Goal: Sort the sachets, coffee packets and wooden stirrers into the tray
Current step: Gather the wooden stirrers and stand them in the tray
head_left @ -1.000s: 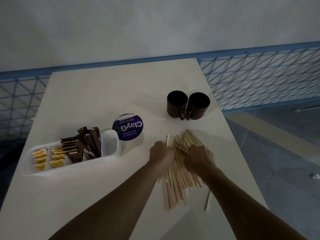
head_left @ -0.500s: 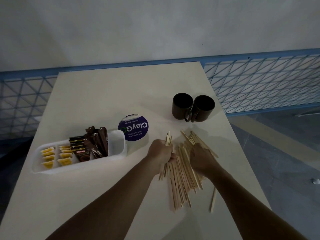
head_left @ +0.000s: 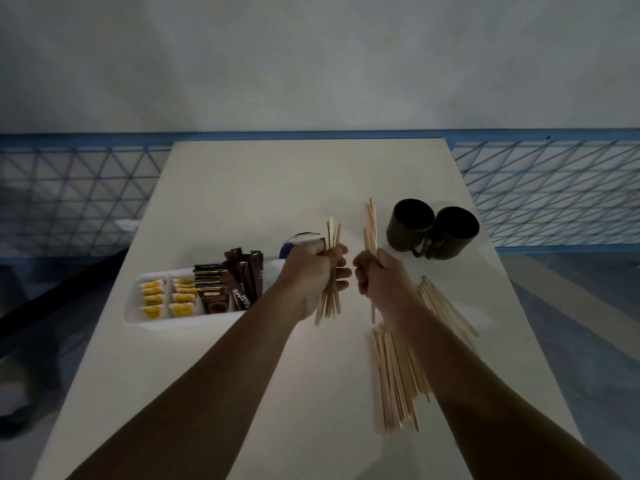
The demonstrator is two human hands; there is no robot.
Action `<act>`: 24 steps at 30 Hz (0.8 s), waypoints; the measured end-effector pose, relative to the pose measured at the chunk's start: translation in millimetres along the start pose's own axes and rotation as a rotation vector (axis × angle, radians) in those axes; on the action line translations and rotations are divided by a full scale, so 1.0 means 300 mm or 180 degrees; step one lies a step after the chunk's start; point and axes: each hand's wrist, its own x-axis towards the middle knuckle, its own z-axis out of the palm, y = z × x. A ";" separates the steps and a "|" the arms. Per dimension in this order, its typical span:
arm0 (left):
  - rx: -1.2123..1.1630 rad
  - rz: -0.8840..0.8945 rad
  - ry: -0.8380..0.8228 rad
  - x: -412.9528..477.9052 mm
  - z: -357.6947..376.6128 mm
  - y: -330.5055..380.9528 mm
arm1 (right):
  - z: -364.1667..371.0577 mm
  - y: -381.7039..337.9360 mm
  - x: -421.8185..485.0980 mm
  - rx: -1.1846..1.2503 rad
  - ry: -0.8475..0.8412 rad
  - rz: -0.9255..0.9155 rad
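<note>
Both hands lifted off the table (head_left: 277, 174) since before, left hand (head_left: 311, 275) and right hand (head_left: 384, 282) each curling fingers round a bunch of wooden stirrers (head_left: 333, 233). Left-side tray (head_left: 138, 317) already held sachets (head_left: 166, 296) and coffee packets (head_left: 235, 282); big pile (head_left: 394, 375) lay loose, near right.

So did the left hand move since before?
Yes. The left hand has lifted off the stirrer pile on the table, gripping a bundle of stirrers, toward the tray.
</note>
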 end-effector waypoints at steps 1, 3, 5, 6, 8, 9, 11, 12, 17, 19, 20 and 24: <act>-0.0029 0.0070 0.0017 -0.005 -0.016 0.018 | 0.018 -0.016 0.000 0.0070 -0.0039 -0.0094; -0.0119 0.0194 0.0080 -0.014 -0.064 0.052 | 0.072 -0.046 0.002 0.0255 -0.0122 -0.0291; -0.0173 0.0329 0.0178 -0.021 -0.110 0.077 | 0.124 -0.064 0.014 0.0425 -0.0162 -0.0356; -0.0112 0.0424 0.0263 -0.020 -0.135 0.085 | 0.154 -0.070 0.023 0.0483 -0.0160 -0.0359; -0.0011 0.0624 0.0436 -0.015 -0.175 0.090 | 0.201 -0.074 0.042 0.0529 -0.0100 -0.0391; -0.0047 0.0720 0.0505 -0.011 -0.195 0.090 | 0.225 -0.077 0.049 0.0545 -0.0064 -0.0428; -0.0161 0.0892 0.0619 -0.006 -0.218 0.086 | 0.265 -0.080 0.056 0.0587 0.0019 -0.0509; -0.0213 0.0958 0.0670 -0.004 -0.224 0.082 | 0.281 -0.079 0.058 0.0618 0.0041 -0.0533; -0.0291 0.1106 0.0970 0.023 -0.247 0.021 | 0.358 -0.062 0.072 0.0711 0.0087 -0.0564; -0.0248 0.1117 0.1118 0.038 -0.260 -0.013 | 0.380 -0.041 0.083 0.0625 0.0166 -0.0554; -0.0218 0.1111 0.1165 0.044 -0.265 -0.026 | 0.390 -0.030 0.089 0.0600 0.0189 -0.0561; -0.0089 0.1072 0.1246 0.053 -0.279 -0.070 | 0.422 0.015 0.099 0.0481 0.0182 -0.0493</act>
